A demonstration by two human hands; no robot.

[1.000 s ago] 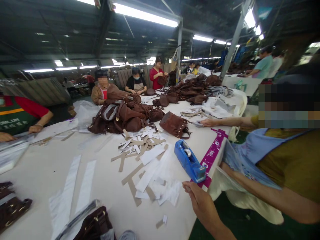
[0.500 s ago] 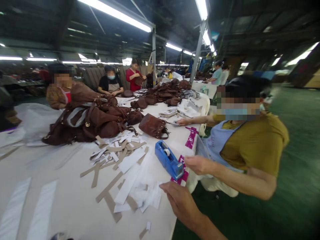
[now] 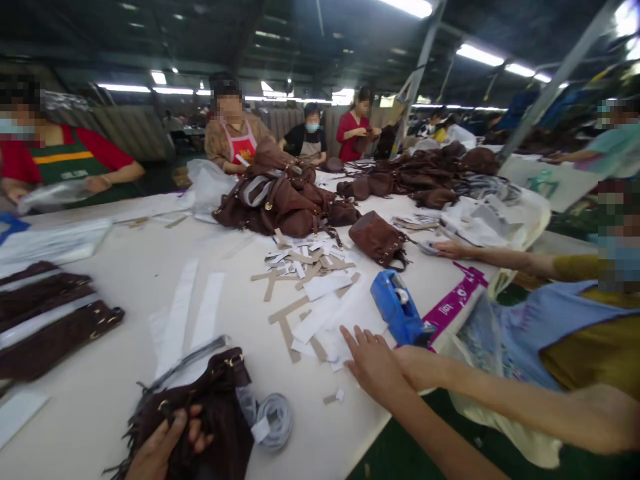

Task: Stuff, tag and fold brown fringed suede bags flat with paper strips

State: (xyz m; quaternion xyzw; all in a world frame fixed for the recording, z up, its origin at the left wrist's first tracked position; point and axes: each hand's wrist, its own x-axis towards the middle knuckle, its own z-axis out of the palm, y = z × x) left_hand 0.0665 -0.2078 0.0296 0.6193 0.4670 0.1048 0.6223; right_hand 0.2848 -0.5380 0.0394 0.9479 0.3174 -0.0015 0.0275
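My left hand is at the bottom edge, with its fingers curled on a dark brown fringed bag that lies on the white table. Grey stuffing paper pokes out beside the bag. My right hand is flat with spread fingers over a heap of white and brown paper strips, holding nothing. Just past its fingertips stands a blue tape dispenser.
A co-worker's forearm reaches in from the right, next to my right hand. A single brown bag and a pile of brown bags lie beyond the strips. Dark brown bags lie at the left. Several people work along the far side.
The view swung back left and down. My right hand moved onto the table over the paper strips. My left hand and the brown bag it grips came into view.
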